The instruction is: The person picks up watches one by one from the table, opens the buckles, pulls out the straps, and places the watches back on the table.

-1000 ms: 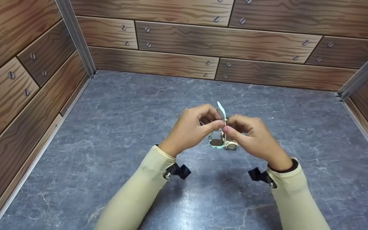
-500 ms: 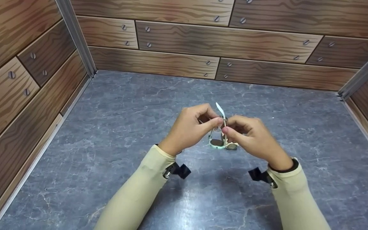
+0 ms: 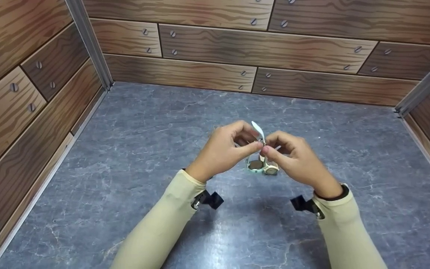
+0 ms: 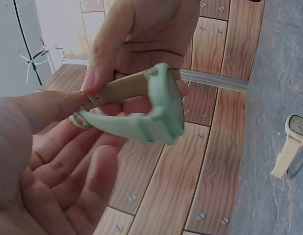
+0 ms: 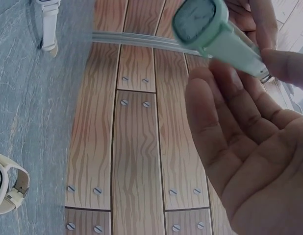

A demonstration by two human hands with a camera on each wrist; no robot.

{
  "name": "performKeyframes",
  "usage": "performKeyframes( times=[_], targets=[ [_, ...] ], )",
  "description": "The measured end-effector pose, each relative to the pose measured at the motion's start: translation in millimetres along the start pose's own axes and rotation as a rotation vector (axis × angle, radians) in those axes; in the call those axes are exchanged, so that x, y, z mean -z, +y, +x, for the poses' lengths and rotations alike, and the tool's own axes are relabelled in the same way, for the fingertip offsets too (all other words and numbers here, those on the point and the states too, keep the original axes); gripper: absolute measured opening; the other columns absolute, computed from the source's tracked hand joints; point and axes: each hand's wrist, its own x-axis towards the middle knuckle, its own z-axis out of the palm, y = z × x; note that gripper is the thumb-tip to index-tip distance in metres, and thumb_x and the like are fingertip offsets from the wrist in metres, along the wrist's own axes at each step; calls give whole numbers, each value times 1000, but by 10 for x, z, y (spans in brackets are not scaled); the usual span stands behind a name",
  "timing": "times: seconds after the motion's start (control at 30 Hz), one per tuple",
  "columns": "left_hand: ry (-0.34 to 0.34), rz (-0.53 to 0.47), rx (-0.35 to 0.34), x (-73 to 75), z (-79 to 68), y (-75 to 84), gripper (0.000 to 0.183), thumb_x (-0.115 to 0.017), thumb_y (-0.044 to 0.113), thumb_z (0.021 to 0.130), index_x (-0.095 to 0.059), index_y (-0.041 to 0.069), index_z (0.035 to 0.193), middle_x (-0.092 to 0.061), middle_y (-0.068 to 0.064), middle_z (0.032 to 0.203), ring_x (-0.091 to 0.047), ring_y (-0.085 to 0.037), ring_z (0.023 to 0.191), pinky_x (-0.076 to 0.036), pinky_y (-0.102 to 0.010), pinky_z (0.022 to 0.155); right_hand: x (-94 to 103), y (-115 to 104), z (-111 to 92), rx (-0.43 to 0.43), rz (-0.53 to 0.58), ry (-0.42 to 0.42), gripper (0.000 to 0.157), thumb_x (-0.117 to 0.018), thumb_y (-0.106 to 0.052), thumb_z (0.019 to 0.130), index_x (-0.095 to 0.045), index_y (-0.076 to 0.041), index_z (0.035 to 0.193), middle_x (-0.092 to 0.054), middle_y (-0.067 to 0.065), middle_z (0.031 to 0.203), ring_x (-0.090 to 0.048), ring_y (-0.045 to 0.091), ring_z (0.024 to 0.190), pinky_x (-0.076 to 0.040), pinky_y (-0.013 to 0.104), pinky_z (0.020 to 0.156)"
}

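Wood-patterned walls (image 3: 207, 43) around a gray marbled surface (image 3: 155, 224), with two hands holding a mint-green watch (image 4: 159, 112).
The left hand (image 3: 224, 149) and right hand (image 3: 297, 162) pinch the strap, fingertips close together; the watch hangs above the surface in a loop, case lowest. Also on the surface are a cream watch (image 5: 19, 193) and a white-strapped watch (image 5: 49, 24).

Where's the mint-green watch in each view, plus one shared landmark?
Head: mint-green watch just right of centre, between left hand and right hand.
Left wrist: mint-green watch near centre.
Right wrist: mint-green watch at top, right of centre.
Landmark: grey table, lower part in head, right side in left wrist, left side in right wrist.
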Motion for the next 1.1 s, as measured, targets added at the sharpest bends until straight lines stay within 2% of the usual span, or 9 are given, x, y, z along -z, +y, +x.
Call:
performKeyframes(
  times=[0.1,0.3,0.63,0.77,0.93,1.1],
  targets=[
    [-38,18,28,12,2,-5,20,-74,27,98,-72,13,113,-75,9,96,-69,-8,85,-58,-30,80,-5,6,3,16,7,14,6,-64,0,101,-69,-2,103,-64,2,84,-63,18,67,-52,25,58],
    [-52,66,42,50,1,10,17,-76,29,96,-78,14,104,-75,9,94,-68,-7,87,-57,-26,78,-9,4,2,50,-36,36,10,-66,0,99,-72,-6,105,-70,3,90,-63,15,74,-54,24,65],
    [-11,13,-28,47,3,-7,15,-74,24,98,-75,13,108,-75,4,97,-69,-8,85,-58,-28,75,23,0,-2,87,-31,46,15,-66,4,98,-73,-7,105,-72,12,94,-69,17,80,-56,24,69],
    [19,-26,-34,48,8,-6,16,-75,20,97,-74,10,110,-75,2,97,-70,-10,83,-59,-30,73,27,-1,-10,75,1,44,13,-66,3,98,-71,-5,107,-73,9,92,-71,17,79,-56,24,68],
    [-49,-49,-18,18,-3,-18,14,-70,18,100,-72,10,111,-73,1,102,-71,-16,90,-59,-33,75,17,-23,-22,33,59,45,17,-62,7,98,-65,1,113,-68,9,92,-68,19,70,-56,26,62],
    [-69,-43,-2,1,-10,-28,16,-71,25,100,-72,12,108,-72,3,99,-68,-17,84,-56,-31,72,3,-17,-12,79,66,56,15,-62,9,97,-68,0,106,-66,13,84,-64,20,60,-55,27,55]
  ],
)
